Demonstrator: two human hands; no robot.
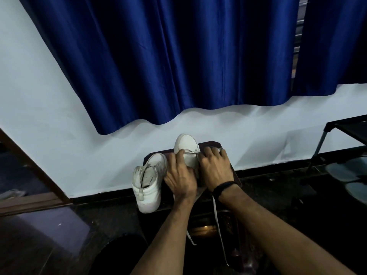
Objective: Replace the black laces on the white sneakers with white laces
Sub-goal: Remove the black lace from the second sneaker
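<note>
White low-top leather sneaker [187,144] on the right: in hand now, toe pointing to the wall, sitting on a small dark rectangular stand [214,144] on the floor. Looks like lacing-in stage, not removal. No black lace visible anywhere in view. Flat white lace [216,215] already in the shoe: one run stretched crosswise near the toe-end eyelets, two loose tails trailing off the near edge of the stand and down toward the camera.

Left hand [179,176]: over the left flank of the shoe, fingers curled onto the upper, thumb side near the tongue. Gripping the shoe itself or pinching lace — cannot tell, fingertips hidden. Right hand [215,167]: knuckles up, fingers curled down over the right eyelet row, black band at the wrist. Likely pinching the lace at an eyelet; contact point hidden under the fingers.

Second white sneaker [149,181]: just beside the left hand, at the left edge of the stand, heel hanging past the near-left corner. Tongue exposed, eyelet rows look bare, no lace seen — probably stripped and waiting.

Judgement: early in threading the first shoe, bottom row set only. Next move needs tails evened, then each tip fed up through the next eyelet pair, crossing over the tongue. Needs a free tail picked up from below the stand edge; both lie well clear of the fingers now. Dim light, low contrast white on white — risk of skipping an eyelet.
</note>
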